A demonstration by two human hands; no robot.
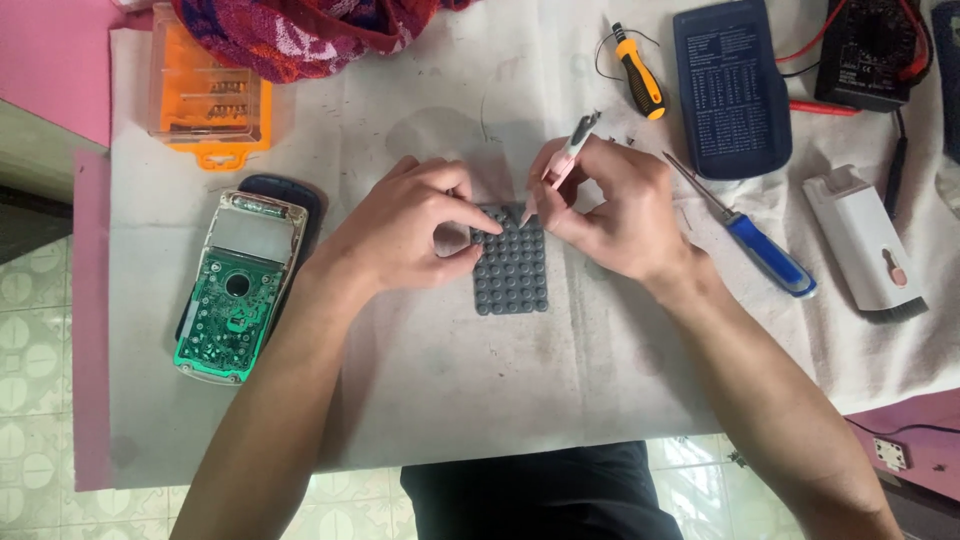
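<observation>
White cloth-covered table (560, 390), grey keypad mat (512, 275) under both hands, left hand (405, 235) fingertips pressing it, right hand (610, 205) grip clamped on pink pen tool (562, 165).

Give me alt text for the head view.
Left hand pins a grey rubber keypad on a white cloth while the right hand works a pink pen-like tool at its top edge. An opened calculator lies left.

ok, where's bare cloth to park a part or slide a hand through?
Free: the near strip of white cloth below the grey keypad mat, between the forearms, and a patch between the orange bit case and yellow screwdriver. Crowded: the right side, around the blue screwdriver and white tool.
</observation>
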